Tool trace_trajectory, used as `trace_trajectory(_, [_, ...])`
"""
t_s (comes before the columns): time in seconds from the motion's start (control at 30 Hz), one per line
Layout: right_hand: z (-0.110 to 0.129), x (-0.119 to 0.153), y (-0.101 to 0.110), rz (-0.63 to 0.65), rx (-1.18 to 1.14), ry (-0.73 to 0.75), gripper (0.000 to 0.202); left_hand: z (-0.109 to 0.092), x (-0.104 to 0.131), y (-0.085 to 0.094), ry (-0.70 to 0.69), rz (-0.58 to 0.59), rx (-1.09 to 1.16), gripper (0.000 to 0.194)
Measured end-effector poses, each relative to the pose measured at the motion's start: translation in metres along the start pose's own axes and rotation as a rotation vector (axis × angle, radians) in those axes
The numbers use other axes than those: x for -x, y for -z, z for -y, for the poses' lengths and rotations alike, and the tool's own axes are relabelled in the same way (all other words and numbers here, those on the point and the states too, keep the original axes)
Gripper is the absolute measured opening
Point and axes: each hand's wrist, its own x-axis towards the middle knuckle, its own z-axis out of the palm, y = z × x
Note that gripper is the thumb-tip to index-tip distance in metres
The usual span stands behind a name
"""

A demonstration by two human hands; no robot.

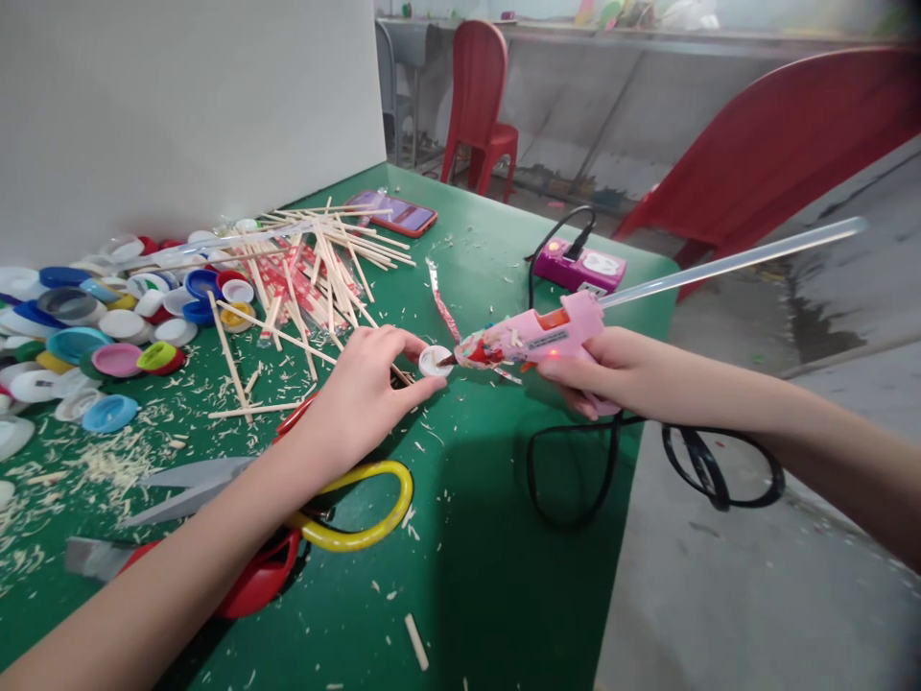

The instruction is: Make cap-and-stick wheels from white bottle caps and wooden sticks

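Observation:
Between its thumb and fingertips my left hand point(374, 389) pinches a small white bottle cap point(434, 360) just above the table. My right hand point(601, 374) is wrapped round the handle of a pink hot glue gun point(554, 331). The gun's dark nozzle points left and reaches the cap's inner side; whether it touches is hard to tell. A clear glue stick point(734, 261) juts out of the gun's back, and a small orange-red light glows on its side. Scissors with a yellow handle point(360, 545) lie beneath my left forearm, beside a red-handled tool point(255, 581).
Many coloured bottle caps point(122, 360) are heaped at the left, with wooden sticks point(331, 259) beside them. A phone point(403, 216) lies at the back. The gun's black cord point(532, 480) loops over the table's right edge near a purple power strip point(579, 269). Red chairs point(479, 86) stand beyond.

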Motion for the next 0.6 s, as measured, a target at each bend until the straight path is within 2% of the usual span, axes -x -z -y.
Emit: trace_trajectory(0.6, [0.0067,0.0055,-0.0013,-0.049,0.001,-0.003,0.080,0.0005,0.0006,-0.0022,-0.017,-0.041,-0.032,0.016])
